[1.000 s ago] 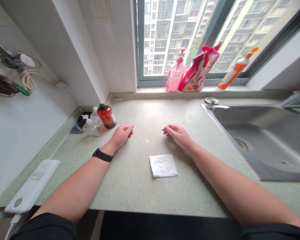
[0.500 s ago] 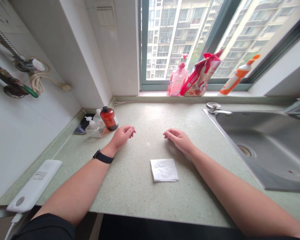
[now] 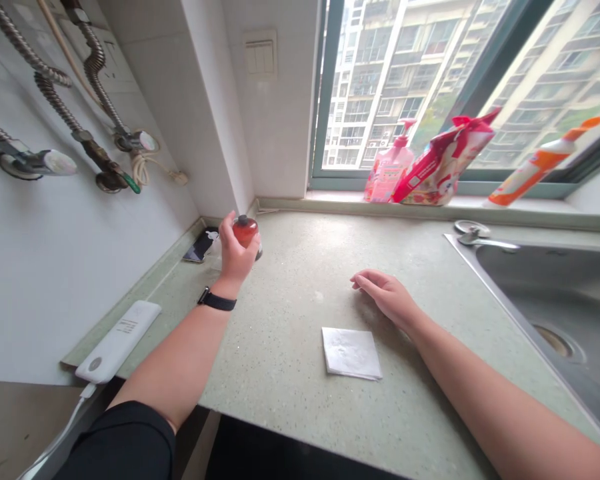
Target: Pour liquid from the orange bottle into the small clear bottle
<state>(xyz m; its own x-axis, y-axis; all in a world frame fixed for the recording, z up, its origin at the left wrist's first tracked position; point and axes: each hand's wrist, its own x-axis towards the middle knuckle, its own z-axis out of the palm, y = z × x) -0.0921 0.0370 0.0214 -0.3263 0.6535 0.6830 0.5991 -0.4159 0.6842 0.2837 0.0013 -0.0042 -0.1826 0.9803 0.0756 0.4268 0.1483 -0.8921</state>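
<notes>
My left hand (image 3: pixel 237 257) is wrapped around an amber bottle (image 3: pixel 245 230) with a black cap, thumb on its right side and fingers on its left. The bottle stands upright at the back left of the counter; the hand covers its lower part. Partly hidden behind that hand is a clear plastic container (image 3: pixel 213 248). My right hand (image 3: pixel 387 293) rests on the counter, fingers loosely curled together, with nothing visible in them. In front of it lies a folded white paper napkin (image 3: pixel 351 353).
A steel sink (image 3: pixel 510 267) with a faucet (image 3: pixel 487 241) is at the right. On the windowsill stand a pink pump bottle (image 3: pixel 390 170), a red-and-white bag (image 3: pixel 447 163) and an orange-white bottle (image 3: pixel 535 170). A white power strip (image 3: pixel 120 340) and dark phone-like slab (image 3: pixel 197 247) lie at left.
My left hand has moved from the counter up and back to the amber bottle and closed around it. My right hand keeps its pose. The view has turned left.
</notes>
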